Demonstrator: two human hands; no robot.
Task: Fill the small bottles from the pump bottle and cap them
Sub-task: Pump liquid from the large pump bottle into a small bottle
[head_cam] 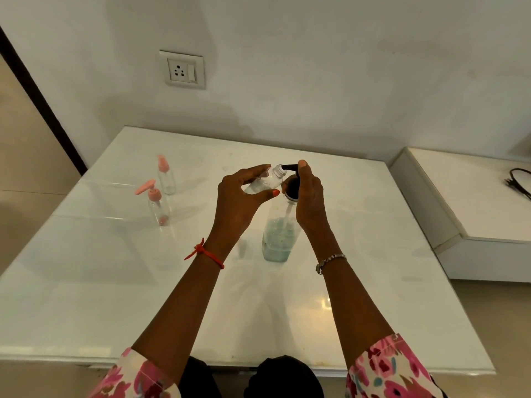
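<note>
My left hand [244, 193] grips a small clear bottle [268, 179], uncapped and tilted, with its open neck held against the black spout of the pump bottle [278, 234]. That large clear bottle stands mid-table, holding pale blue liquid in its lower half. My right hand [309, 196] wraps its black pump head, thumb on top. Two more small clear bottles stand at the left: one with a pink pump cap [156, 203], and behind it one with a pink spray cap [166, 175].
The white glossy table [115, 282] butts against a white wall with a power socket [184, 69]. A lower white shelf [474, 202] with a black cable [518, 180] lies to the right. My knees show below the table's near edge.
</note>
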